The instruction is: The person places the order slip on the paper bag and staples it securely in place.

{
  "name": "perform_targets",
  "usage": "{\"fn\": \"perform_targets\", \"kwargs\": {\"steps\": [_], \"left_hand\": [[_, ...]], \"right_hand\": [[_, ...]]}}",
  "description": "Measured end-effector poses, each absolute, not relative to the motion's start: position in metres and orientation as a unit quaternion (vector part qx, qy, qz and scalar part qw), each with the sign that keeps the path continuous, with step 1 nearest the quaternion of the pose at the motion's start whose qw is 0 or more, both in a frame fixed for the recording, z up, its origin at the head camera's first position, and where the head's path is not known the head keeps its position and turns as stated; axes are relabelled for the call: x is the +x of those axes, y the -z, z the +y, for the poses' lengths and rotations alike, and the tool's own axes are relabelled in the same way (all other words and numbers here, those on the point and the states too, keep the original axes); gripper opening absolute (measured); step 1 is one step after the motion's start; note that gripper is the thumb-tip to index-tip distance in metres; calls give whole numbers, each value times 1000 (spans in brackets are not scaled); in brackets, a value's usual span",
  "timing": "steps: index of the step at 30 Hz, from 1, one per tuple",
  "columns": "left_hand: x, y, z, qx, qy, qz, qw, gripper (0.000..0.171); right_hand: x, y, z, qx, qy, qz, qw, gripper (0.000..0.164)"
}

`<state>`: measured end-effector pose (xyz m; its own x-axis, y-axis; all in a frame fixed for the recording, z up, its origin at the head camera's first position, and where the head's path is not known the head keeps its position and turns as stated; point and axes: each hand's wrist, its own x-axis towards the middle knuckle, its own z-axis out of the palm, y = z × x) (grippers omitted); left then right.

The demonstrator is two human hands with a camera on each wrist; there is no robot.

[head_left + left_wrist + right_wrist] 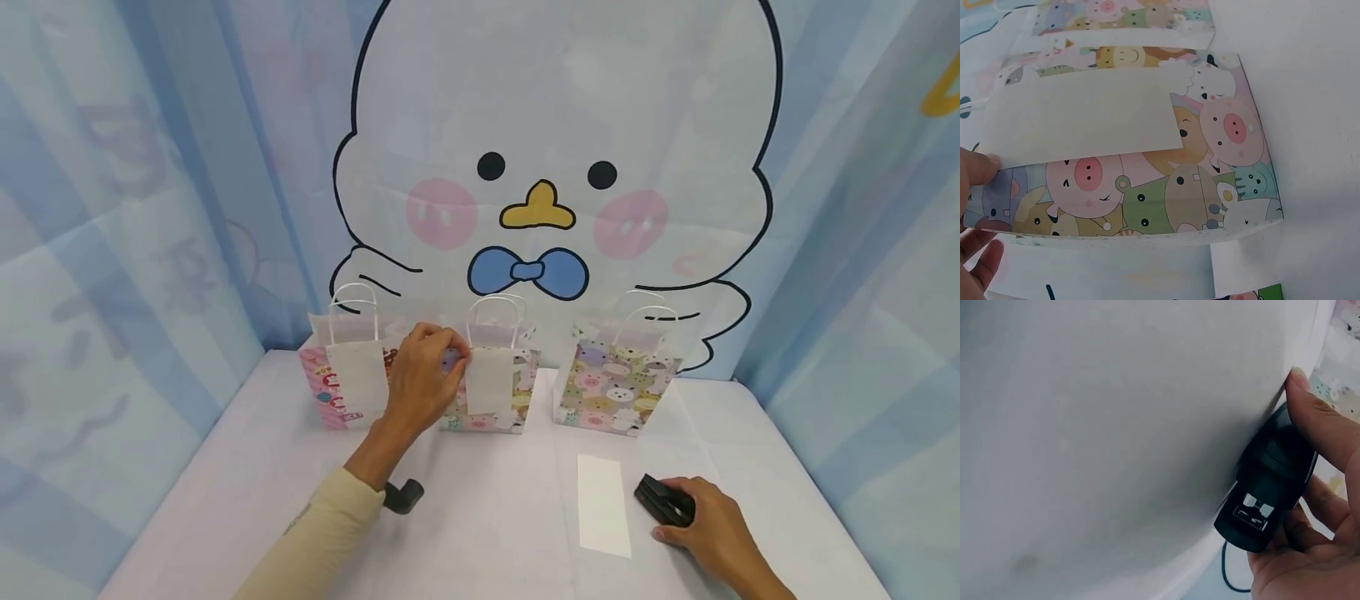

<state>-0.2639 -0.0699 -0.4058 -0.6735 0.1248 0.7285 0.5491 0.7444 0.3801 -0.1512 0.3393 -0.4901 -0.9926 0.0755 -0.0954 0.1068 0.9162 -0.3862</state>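
Here's the left hand (423, 371), thumb and fingers pinching the top edge of the middle bag (524, 385), right by a corner of the white card (490, 382) lying against its front! Over on the right, the right hand (711, 523) has a firm grip round the black stapler (662, 502), down low on the table (495, 533). Just beside it, a loose card (603, 505) lies flat. Under the left forearm pokes a black object (406, 497), partly hidden. Back to the row: the pink bag (318, 383) stands at left with a second card (358, 375) on its front, the animal-print bag (618, 387) at right, white handles up on all three. Behind them, a curtain (540, 100) with a big cartoon bird!
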Motion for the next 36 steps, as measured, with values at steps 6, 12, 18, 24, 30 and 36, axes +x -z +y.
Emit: {"fn": "perform_targets", "kwargs": {"steps": [6, 12, 18, 24, 30, 36], "left_hand": [[-264, 406, -70, -196, 295, -866, 354, 10], [-263, 405, -71, -197, 295, -863, 359, 11], [-262, 404, -70, -192, 296, -867, 352, 10], [-261, 404, -70, -193, 299, -868, 346, 10], [-261, 403, -69, -196, 295, -866, 352, 12], [-259, 402, -69, -197, 289, -868, 352, 13]], "right_hand": [[-149, 483, 323, 26, 223, 974, 16, 82], [-152, 468, 299, 14, 249, 968, -7, 80], [-158, 451, 269, 10, 293, 956, -12, 80], [-165, 437, 242, -23, 342, 939, -39, 79], [-174, 425, 216, -70, 395, 914, -58, 73], [-182, 413, 192, -111, 428, 893, -87, 69]]}}
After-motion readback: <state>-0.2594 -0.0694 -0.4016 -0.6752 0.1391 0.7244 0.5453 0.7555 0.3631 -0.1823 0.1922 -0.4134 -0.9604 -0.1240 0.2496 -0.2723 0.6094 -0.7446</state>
